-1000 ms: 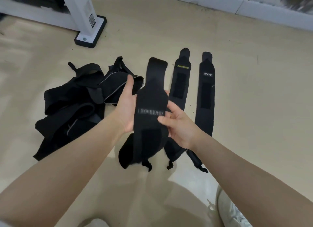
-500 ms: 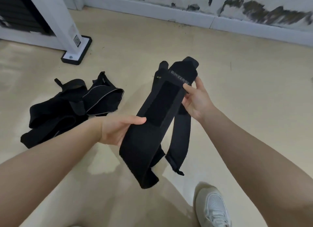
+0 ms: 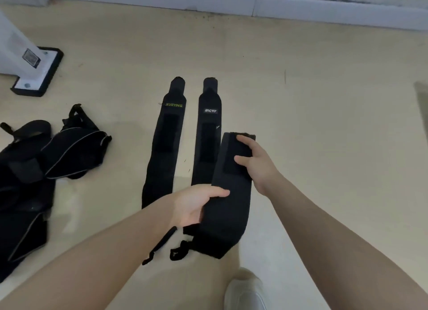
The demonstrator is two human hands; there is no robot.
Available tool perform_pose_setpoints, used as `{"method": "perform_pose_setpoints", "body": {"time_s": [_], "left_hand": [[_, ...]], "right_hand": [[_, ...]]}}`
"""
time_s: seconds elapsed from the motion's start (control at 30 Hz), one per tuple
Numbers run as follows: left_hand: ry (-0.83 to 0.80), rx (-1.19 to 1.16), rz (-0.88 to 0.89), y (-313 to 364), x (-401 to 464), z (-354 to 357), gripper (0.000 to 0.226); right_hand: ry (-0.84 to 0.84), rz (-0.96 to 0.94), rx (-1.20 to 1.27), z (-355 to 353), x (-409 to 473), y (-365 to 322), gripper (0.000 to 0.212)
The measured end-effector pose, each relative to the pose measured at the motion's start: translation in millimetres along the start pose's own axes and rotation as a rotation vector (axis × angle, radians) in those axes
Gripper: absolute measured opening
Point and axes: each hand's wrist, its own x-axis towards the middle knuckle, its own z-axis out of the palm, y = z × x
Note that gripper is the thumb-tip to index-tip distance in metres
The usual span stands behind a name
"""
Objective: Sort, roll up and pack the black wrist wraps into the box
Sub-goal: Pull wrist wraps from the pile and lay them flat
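Still the sorting stage, by the look of it — the person is laying a third wrist wrap (image 3: pixel 228 194) flat on the floor (image 3: pixel 324 136), just to the right of two wraps already set out side by side, one lettered XUEYING (image 3: pixel 165 145) and one with a small white label (image 3: pixel 207 136). The left hand (image 3: pixel 196 205) grips the wrap's left edge near its lower half, thumb on top and fingers tucked under; the right hand (image 3: pixel 251 161) holds its far end, thumb over the top face. Next, I'd judge, it wants lowering flat and straight in line with the others, then a reach to the tangled black pile (image 3: pixel 46 170) on the left. No box is anywhere in view — and the pile runs off the frame's edge, so how many wraps remain I can't say.
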Motion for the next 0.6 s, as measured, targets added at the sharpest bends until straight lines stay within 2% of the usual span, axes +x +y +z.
{"method": "perform_pose_setpoints", "body": {"time_s": [0.1,0.2,0.33,0.4,0.47,0.53,0.6], "left_hand": [[-0.108,0.104,-0.045,9,16,6,0.029],[-0.158,0.129,-0.07,32,26,10,0.016],[-0.134,0.045,0.085,61,40,8,0.032],[-0.116,-0.052,0.127,61,56,7,0.03],[0.004,-0.074,0.14,52,78,9,0.032],[0.205,0.073,0.126,39,96,10,0.047],[0.321,0.235,0.119,25,108,7,0.055]], "right_hand": [[-0.009,-0.097,0.027,-20,20,-12,0.066],[-0.038,-0.167,0.002,-31,55,-47,0.077],[-0.001,-0.313,-0.109,-34,96,-88,0.081],[0.068,-0.32,-0.108,-36,113,-89,0.08],[0.152,-0.185,-0.212,-41,130,-71,0.085],[0.249,0.049,-0.392,-47,140,-40,0.088],[0.306,0.197,-0.495,-54,138,-6,0.078]]}}
